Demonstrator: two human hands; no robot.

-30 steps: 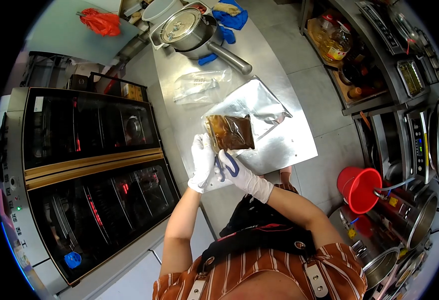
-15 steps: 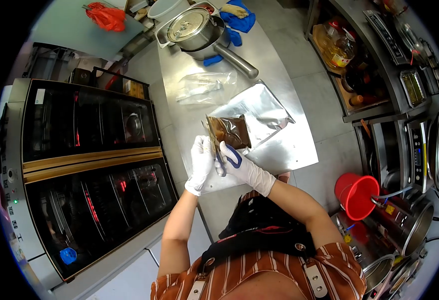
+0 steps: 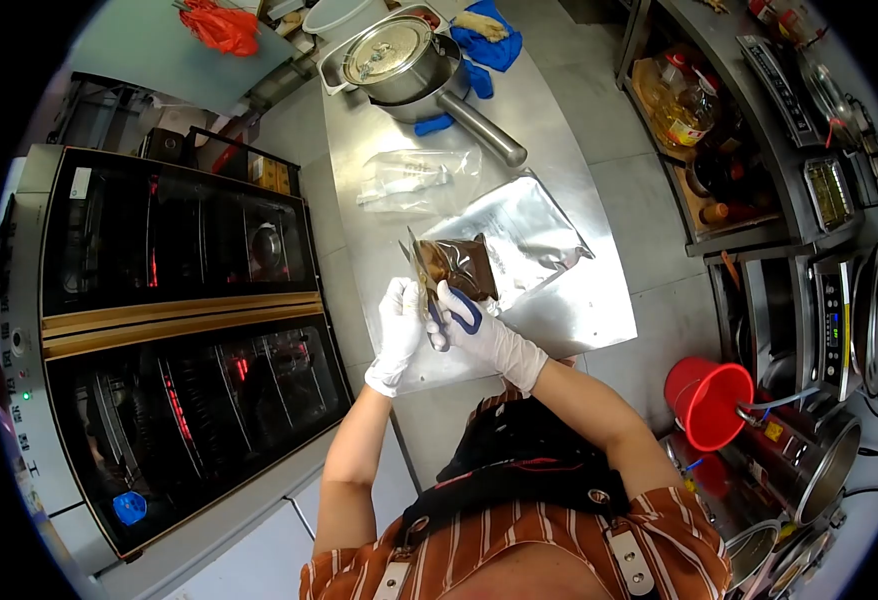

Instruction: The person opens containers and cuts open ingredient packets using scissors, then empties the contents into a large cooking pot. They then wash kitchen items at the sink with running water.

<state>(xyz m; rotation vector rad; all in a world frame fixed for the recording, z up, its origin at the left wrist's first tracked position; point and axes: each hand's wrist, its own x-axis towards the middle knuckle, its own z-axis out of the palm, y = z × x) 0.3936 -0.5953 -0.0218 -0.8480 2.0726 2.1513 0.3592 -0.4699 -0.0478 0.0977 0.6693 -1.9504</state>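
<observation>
Blue-handled scissors (image 3: pixel 467 314) are in my gloved right hand (image 3: pixel 481 340), their blades pointing up and slightly apart beside a clear pouch of dark brown contents (image 3: pixel 464 268). My gloved left hand (image 3: pixel 399 322) has its fingers closed at the pouch's left edge, close to the blades. The pouch is over the near left part of a large silver foil bag (image 3: pixel 524 225). Farther up the metal table (image 3: pixel 589 305) lies a clear plastic bag (image 3: pixel 414 182).
A lidded pot (image 3: pixel 389 55) and a long-handled pan (image 3: pixel 484 128) stand at the table's far end, by a blue cloth (image 3: pixel 487 40). Glass-fronted cabinets (image 3: pixel 189 240) are at left. A red bucket (image 3: pixel 709 405) and shelves with oil bottles (image 3: pixel 684 115) are at right.
The scissor blades have come into clearer view and now stand apart, pointing upward. The pouch has turned and shifted slightly left, with both hands still at it. The camera view has moved a little.
</observation>
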